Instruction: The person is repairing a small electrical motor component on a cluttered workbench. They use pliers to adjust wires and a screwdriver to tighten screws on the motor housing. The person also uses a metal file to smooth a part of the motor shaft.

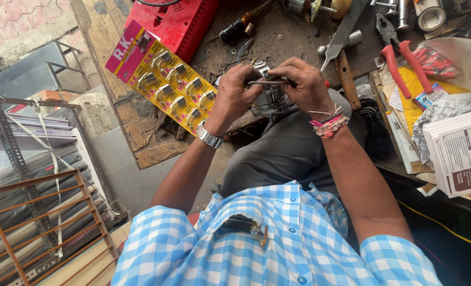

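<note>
Pinching thin metal rod point(270, 82) between left hand point(234, 95) and right hand point(304, 85) fingers; long axis runs left-right, horizontal.

Worn wooden workbench point(140, 132), grey floor point(124, 169), orange metal railing point(39, 222), daylight.

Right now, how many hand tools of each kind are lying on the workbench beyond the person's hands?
Red-handled pliers: 1
Wooden-handled hammer: 1
Dark-handled screwdriver: 1
Flat metal blade: 1
Total: 4
</note>
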